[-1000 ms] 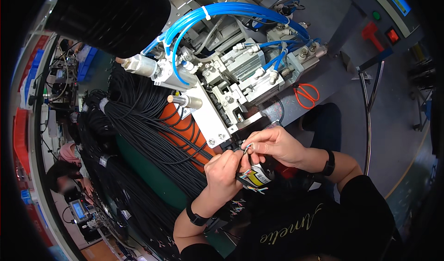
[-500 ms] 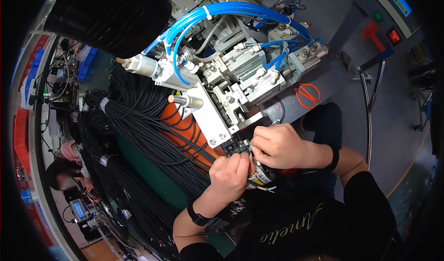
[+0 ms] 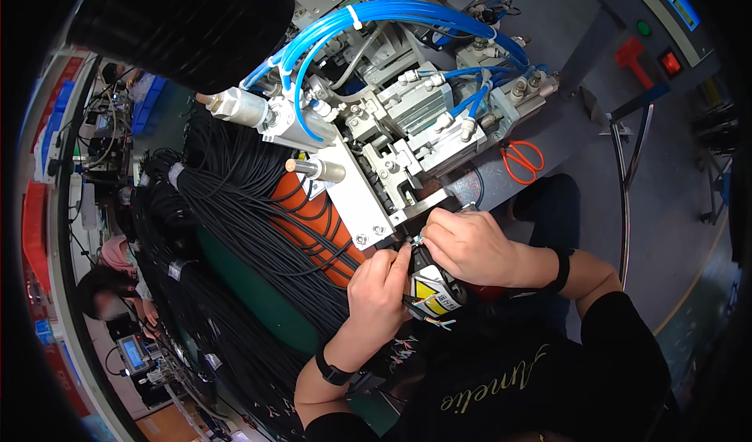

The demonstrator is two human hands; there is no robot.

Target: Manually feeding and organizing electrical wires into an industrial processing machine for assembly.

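My left hand [image 3: 374, 289] and my right hand [image 3: 468, 246] nearly meet at the front of the metal pneumatic machine [image 3: 407, 129]. Both are closed in a pinch, fingertips on thin wires [image 3: 417, 240] just below the machine's front edge. The fingers hide most of these wires. Beneath the left hand, more coloured wire ends [image 3: 439, 322] stick out over a black part with a white and yellow label [image 3: 429, 289].
Thick bundles of black cable [image 3: 243, 215] lie left of the machine, partly over an orange surface [image 3: 301, 215]. Blue air hoses [image 3: 384, 10] arch above. Orange-handled scissors [image 3: 521, 162] lie on the right. At the far left, another person [image 3: 106, 293] sits beside equipment.
My left fingers have drawn back slightly left and down, uncovering more of the labelled part. My right fingertips have shifted slightly left. The dangling wire ends have moved a little left.
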